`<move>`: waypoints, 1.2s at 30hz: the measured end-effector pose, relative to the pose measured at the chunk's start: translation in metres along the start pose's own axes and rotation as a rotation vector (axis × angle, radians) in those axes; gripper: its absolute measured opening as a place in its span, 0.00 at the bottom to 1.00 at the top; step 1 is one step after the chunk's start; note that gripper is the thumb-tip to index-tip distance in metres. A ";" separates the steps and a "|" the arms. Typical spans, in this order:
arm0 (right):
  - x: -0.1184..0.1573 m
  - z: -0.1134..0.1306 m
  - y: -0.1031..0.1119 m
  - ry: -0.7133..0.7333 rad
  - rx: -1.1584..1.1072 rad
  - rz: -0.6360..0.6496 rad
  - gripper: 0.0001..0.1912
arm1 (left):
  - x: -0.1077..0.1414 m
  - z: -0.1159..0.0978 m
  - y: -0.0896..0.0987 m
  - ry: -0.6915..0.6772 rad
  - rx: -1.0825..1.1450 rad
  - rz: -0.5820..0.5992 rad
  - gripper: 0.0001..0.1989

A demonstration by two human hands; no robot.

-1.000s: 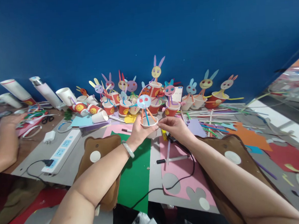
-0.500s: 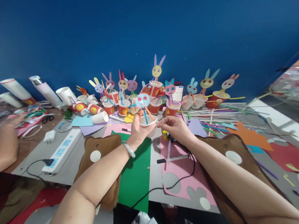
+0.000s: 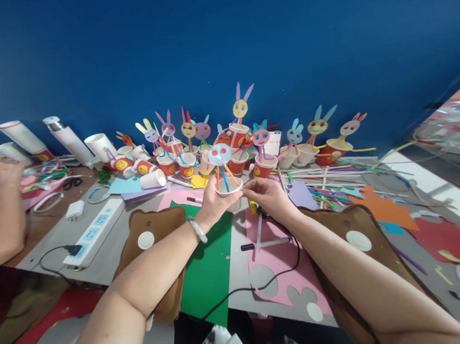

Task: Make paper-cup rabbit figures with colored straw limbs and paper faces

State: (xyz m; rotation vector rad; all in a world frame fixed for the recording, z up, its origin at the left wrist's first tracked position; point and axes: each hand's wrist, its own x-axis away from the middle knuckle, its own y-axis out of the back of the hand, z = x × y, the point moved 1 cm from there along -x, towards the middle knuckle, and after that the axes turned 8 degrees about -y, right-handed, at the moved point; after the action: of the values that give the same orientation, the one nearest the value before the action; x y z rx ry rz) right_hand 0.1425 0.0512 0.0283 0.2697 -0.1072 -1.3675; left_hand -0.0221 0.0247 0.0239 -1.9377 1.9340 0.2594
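Observation:
My left hand (image 3: 213, 204) is wrapped round a white paper cup (image 3: 235, 201) above the table. Orange and blue stems rise out of the cup to a light blue paper face (image 3: 220, 154) with red eyes. At the cup's right side my right hand (image 3: 268, 194) is pinched, its fingertips by the rim; what they hold, if anything, is too small to tell. Behind stand several cups with paper rabbit figures, one a yellow face (image 3: 240, 108) with purple ears.
Green paper (image 3: 208, 266) and pink paper (image 3: 286, 272) lie in front, crossed by a black cable. Brown cushions (image 3: 158, 264) flank them. A power strip (image 3: 95, 232) lies left, beside another person's hand (image 3: 4, 173). Coloured stems and paper scraps are at right.
The other person's hand at the far left has risen and now holds a thin orange stick. My hands and the cup have hardly moved.

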 end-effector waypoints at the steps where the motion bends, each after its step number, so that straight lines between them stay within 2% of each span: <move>1: 0.000 0.000 0.000 0.002 0.009 -0.009 0.18 | 0.000 0.000 0.000 0.016 0.010 0.003 0.25; 11: -0.001 0.000 0.002 0.012 0.050 0.002 0.17 | -0.008 0.005 0.004 0.152 0.191 -0.007 0.30; 20: 0.001 0.008 0.005 0.074 0.130 -0.054 0.14 | -0.008 0.009 0.004 0.119 0.208 0.065 0.37; 25: -0.002 0.008 0.014 0.088 0.146 -0.109 0.11 | -0.011 0.010 0.006 0.076 0.274 0.013 0.26; 30: -0.006 0.007 0.023 0.108 0.166 -0.176 0.10 | -0.015 0.012 0.009 0.014 0.097 -0.138 0.17; 36: -0.010 0.006 0.026 0.118 0.159 -0.162 0.08 | -0.017 0.014 0.010 -0.077 0.005 -0.121 0.07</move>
State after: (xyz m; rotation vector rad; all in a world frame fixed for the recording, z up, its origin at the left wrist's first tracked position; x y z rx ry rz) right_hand 0.1639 0.0647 0.0410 0.5004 -0.0972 -1.5029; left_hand -0.0307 0.0462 0.0165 -2.0019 1.7600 0.2906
